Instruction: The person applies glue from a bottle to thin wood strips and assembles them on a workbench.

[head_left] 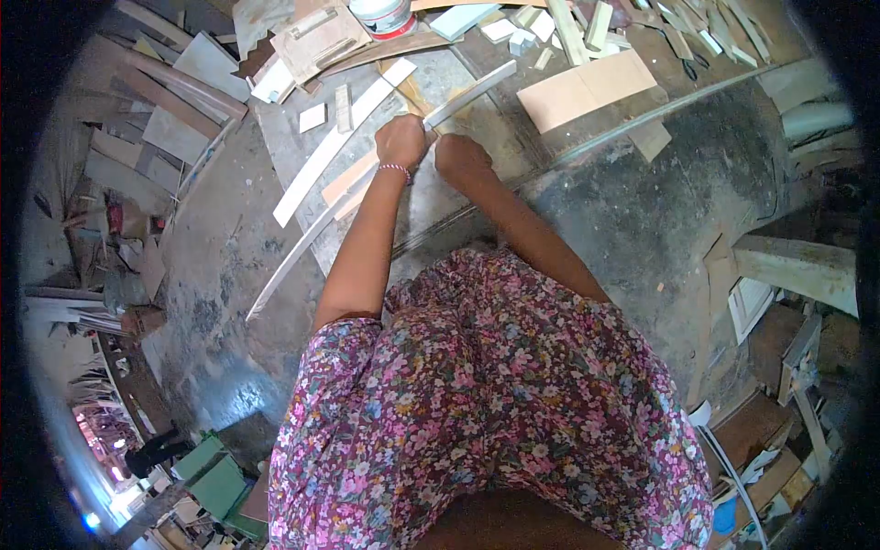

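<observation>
A long, thin pale strip (477,93) runs slantwise across the worktable, with one end sticking out past the near left edge. My left hand (401,142), with a braided bracelet at the wrist, is closed around the strip near its middle. Close beside it, my right hand (461,156) is curled into a fist at the strip's near side. Whatever that fist holds is hidden. Under the strip and my left forearm lies a tan flat piece (344,181). A wider white board (321,174) lies to the left, roughly parallel to the strip.
A curved tan panel (587,90) lies right of my hands. Small wood blocks (522,41), a white bucket (383,16) and pliers (689,66) are at the back. Stacked boards (174,137) stand left on the floor. A wooden beam (797,270) juts in from the right.
</observation>
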A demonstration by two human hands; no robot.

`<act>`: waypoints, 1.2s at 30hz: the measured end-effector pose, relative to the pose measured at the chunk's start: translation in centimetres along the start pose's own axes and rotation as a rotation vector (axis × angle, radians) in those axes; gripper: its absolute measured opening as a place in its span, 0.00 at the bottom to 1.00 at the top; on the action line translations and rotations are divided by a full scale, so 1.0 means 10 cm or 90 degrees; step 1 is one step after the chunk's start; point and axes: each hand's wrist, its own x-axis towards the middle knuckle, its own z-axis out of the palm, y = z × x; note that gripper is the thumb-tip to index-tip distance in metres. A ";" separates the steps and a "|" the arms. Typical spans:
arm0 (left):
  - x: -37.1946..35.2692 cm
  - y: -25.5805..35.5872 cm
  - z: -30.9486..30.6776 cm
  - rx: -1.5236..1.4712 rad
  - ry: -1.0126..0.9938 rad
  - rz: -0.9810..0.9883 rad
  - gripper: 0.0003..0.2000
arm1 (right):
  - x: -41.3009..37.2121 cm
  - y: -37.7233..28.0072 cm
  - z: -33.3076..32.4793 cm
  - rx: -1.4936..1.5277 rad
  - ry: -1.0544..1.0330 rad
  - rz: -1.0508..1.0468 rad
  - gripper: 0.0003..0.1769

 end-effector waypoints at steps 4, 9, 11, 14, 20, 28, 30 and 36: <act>0.11 -0.07 -0.05 -0.013 -0.084 -0.016 0.17 | 0.02 -0.08 -0.05 -0.013 0.025 -0.014 0.13; 0.23 -0.13 0.01 -0.070 -0.151 -0.038 0.19 | -0.34 -0.04 -0.19 -0.055 -0.004 0.041 0.12; 0.22 -0.16 0.06 -0.089 -0.127 -0.031 0.22 | -0.36 -0.03 -0.21 -0.057 -0.034 0.034 0.12; 0.13 -0.08 -0.05 -0.046 -0.111 -0.022 0.18 | -0.18 0.11 -0.02 -0.066 -0.016 0.008 0.12; 0.06 -0.06 0.04 -0.010 -0.034 -0.018 0.16 | 0.04 -0.10 -0.05 0.005 0.019 -0.005 0.13; 0.15 -0.07 -0.03 -0.052 -0.114 -0.050 0.16 | -0.23 -0.12 -0.15 -0.045 0.029 0.027 0.11; 0.12 -0.08 0.01 -0.079 -0.115 -0.029 0.16 | -0.29 -0.09 -0.18 -0.061 0.015 0.039 0.11; 0.05 -0.04 -0.03 -0.035 -0.057 -0.008 0.15 | -0.07 -0.03 -0.03 -0.046 0.031 0.000 0.13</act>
